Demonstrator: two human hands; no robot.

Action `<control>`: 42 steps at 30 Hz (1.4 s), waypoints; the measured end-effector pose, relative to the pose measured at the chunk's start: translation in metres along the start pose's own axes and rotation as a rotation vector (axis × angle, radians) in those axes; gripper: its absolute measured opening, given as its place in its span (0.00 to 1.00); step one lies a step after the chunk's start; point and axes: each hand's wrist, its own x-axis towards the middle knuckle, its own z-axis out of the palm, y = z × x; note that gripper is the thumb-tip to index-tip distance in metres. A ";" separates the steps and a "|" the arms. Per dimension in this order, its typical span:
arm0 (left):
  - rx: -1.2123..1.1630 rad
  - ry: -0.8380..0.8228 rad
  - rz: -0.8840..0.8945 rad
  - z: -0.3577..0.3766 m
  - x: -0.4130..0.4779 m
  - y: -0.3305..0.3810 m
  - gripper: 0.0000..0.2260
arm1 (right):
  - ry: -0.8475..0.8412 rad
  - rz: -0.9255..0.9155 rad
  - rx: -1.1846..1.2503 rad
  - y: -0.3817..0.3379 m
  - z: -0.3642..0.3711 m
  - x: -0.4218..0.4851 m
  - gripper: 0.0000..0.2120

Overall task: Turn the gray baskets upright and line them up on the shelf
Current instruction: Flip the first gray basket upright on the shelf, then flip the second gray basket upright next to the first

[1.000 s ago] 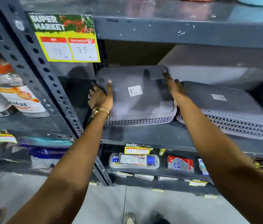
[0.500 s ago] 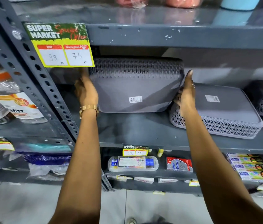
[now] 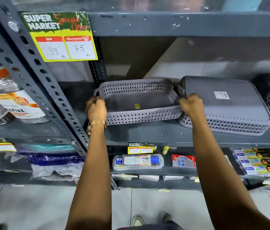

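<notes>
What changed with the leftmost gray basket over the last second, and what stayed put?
The leftmost basket, bottom-up a second ago, was tipped onto its edge and now sits open side up on the shelf. The left hand and right hand kept hold, now gripping its ends. The neighbouring basket stayed upside down.

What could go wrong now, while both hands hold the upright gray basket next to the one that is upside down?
1. The upright basket has its right end over the rim of the upside-down basket, so it may rest tilted, not flat.
2. The right hand is squeezed between the two baskets and could be pinched.
</notes>
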 end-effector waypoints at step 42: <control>0.186 -0.122 0.247 0.326 -0.164 0.073 0.37 | -0.039 -0.078 0.351 0.158 -0.222 0.194 0.34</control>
